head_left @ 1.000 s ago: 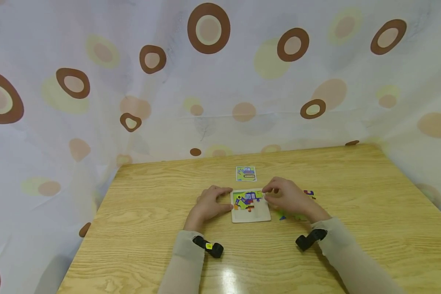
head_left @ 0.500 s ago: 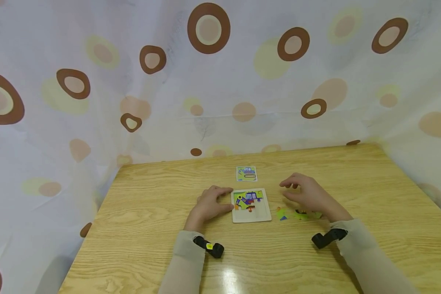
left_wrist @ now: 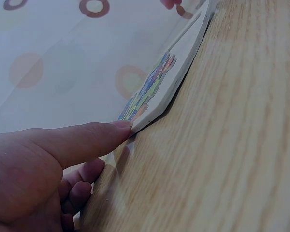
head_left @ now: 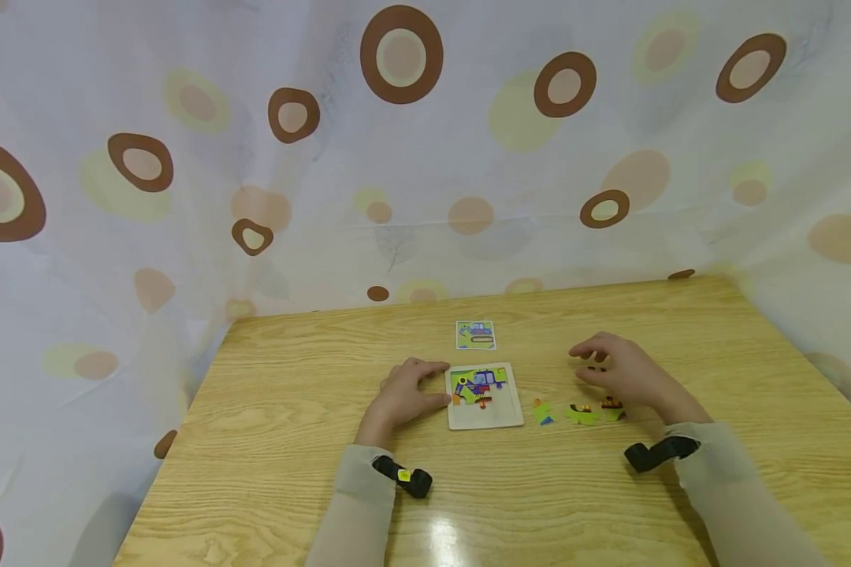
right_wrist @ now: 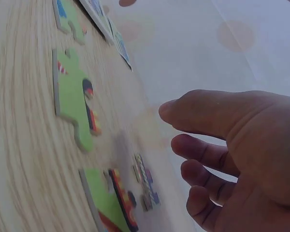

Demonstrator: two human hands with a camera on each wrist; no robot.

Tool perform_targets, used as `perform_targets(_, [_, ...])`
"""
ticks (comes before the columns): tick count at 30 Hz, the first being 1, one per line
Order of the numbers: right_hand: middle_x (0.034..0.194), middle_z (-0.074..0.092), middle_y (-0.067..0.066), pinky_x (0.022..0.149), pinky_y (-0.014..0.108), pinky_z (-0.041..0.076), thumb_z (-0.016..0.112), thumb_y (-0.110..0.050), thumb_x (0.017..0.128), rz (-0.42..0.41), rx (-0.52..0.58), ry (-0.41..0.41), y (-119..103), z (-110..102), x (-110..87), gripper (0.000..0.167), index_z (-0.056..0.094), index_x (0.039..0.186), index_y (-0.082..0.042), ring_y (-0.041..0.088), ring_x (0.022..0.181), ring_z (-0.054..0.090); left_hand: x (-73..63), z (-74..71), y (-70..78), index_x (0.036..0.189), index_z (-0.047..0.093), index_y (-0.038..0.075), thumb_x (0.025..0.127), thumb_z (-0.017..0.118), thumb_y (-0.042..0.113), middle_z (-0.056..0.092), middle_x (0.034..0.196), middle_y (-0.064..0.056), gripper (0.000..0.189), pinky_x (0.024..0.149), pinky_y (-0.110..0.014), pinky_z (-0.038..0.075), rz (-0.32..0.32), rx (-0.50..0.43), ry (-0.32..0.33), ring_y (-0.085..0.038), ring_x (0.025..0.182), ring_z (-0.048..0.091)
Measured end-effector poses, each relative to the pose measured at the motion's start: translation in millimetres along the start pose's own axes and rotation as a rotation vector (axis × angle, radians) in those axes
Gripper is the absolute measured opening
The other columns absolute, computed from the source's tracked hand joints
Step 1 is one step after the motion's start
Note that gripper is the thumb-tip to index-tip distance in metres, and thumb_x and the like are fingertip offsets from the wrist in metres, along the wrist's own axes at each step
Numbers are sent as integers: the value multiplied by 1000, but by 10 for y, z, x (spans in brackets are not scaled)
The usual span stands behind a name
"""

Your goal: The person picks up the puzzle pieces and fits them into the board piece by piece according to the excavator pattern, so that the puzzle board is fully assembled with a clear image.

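A pale wooden puzzle board (head_left: 503,416) lies on the table, its upper left filled with pieces showing a blue digger and its lower part bare. My left hand (head_left: 404,391) rests beside it, thumb and index finger spread along its left edge. The left wrist view has the straight thumb touching a corner of the board (left_wrist: 176,77). To the right, my right hand (head_left: 627,382) hovers with loosely bent fingers over loose puzzle pieces (head_left: 581,414). Nothing sits between its thumb and fingers in the right wrist view, where a green piece (right_wrist: 70,94) and a striped piece (right_wrist: 146,183) lie below.
Behind the board lies a small picture card (head_left: 475,335) of the same digger. Another green and blue puzzle piece (head_left: 543,413) lies just right of the board. A spotted curtain (head_left: 425,157) hangs around the wooden table (head_left: 312,378) at the back and sides.
My right hand has moved right, away from the board's right edge to over the loose pieces, uncovering several of them. The left hand and the board have stayed put.
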State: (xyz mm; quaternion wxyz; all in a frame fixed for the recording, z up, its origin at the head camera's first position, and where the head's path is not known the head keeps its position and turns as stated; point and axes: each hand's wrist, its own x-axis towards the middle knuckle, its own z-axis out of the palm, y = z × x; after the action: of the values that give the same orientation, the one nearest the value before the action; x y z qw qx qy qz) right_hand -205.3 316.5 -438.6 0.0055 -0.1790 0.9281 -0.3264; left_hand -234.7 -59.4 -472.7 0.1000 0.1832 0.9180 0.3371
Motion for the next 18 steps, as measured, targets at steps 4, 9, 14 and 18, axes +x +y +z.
perform_targets(4, [116, 62, 15, 77, 42, 48, 71, -12, 92, 30, 0, 3, 72, -36, -22, 32, 66, 121, 0, 29, 99, 55, 2, -2, 0, 139, 59, 29, 87, 76, 36, 55, 125, -2, 55, 96, -51, 31, -3, -3, -1, -26, 114, 46])
perform_targets(9, [115, 61, 14, 79, 45, 47, 72, -14, 91, 64, -8, 3, 177, -85, -55, 33, 67, 121, -1, 29, 99, 54, 0, -10, 13, 139, 59, 28, 87, 76, 35, 55, 127, -3, 55, 97, -51, 31, -2, 1, 0, -27, 116, 46])
perform_targets(14, [116, 60, 14, 83, 48, 46, 73, -16, 90, 75, -5, -21, 258, -120, -90, 35, 67, 121, -1, 31, 100, 54, -14, -17, 20, 139, 59, 27, 87, 76, 35, 55, 128, -4, 55, 98, -51, 31, -5, -2, -5, -28, 117, 46])
perform_targets(18, [116, 60, 14, 83, 47, 45, 76, -16, 88, 87, 2, -33, 283, -143, -119, 39, 66, 121, -1, 29, 100, 52, -18, -16, 14, 140, 58, 28, 88, 75, 36, 54, 129, -4, 55, 97, -51, 31, -7, 2, -7, -27, 117, 46])
